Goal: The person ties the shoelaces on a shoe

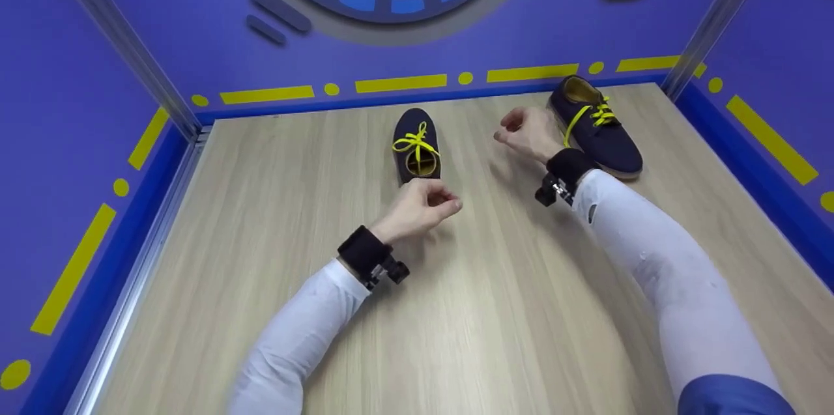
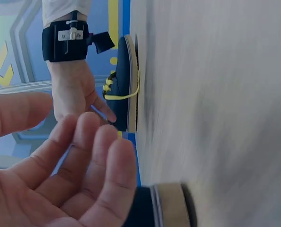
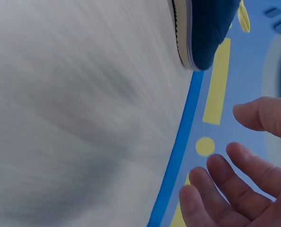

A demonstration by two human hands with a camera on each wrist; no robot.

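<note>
Near shoe (image 1: 417, 148) heel behind left hand (image 1: 422, 206)

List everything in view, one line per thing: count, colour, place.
navy canvas shoe with tied yellow bow: one, navy and yellow, table centre, just beyond the left hand.
navy canvas shoe with loose yellow laces: one, navy and yellow, far right corner, beside the right hand.
light wood-grain table: one, pale wood, under everything.
purple walls with yellow dashes: purple, yellow and blue, around the table.
black wrist straps: two, black, one per wrist.
white sleeves: two, white, on the forearms.
left hand: one, fingers loosely curled, holding nothing.
right hand: one, fingers loosely curled, holding nothing.
</note>
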